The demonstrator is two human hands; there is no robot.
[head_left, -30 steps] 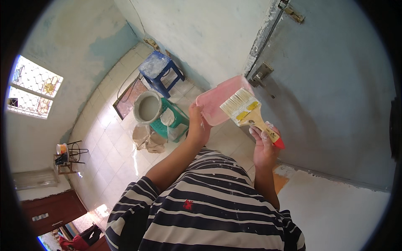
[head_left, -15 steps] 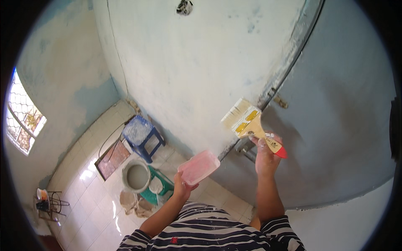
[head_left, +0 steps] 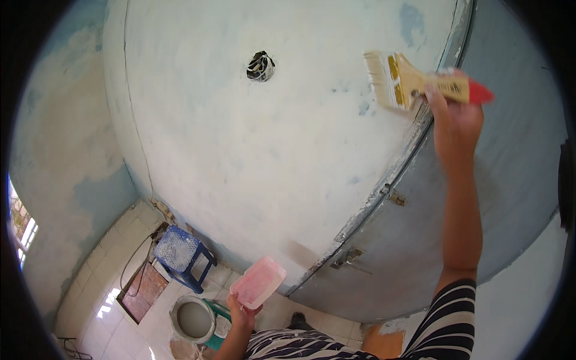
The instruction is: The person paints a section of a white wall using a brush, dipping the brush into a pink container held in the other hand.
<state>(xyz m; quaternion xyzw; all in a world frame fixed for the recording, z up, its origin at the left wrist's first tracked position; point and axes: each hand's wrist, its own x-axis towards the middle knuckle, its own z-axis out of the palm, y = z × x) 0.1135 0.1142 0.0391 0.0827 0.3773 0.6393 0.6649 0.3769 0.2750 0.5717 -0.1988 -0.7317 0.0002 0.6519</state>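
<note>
The pale tiled floor bears a blue stool.

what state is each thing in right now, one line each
wide wooden-handled paintbrush with a red end: raised, held in the right grip
shallow pink rectangular plastic tray: open, held in the left grip
round grey-rimmed bucket: uncovered, greyish contents inside
blue plastic stool: upright, seat smeared white
grey door: appears shut
round hole in the pale wall: uncovered
</note>
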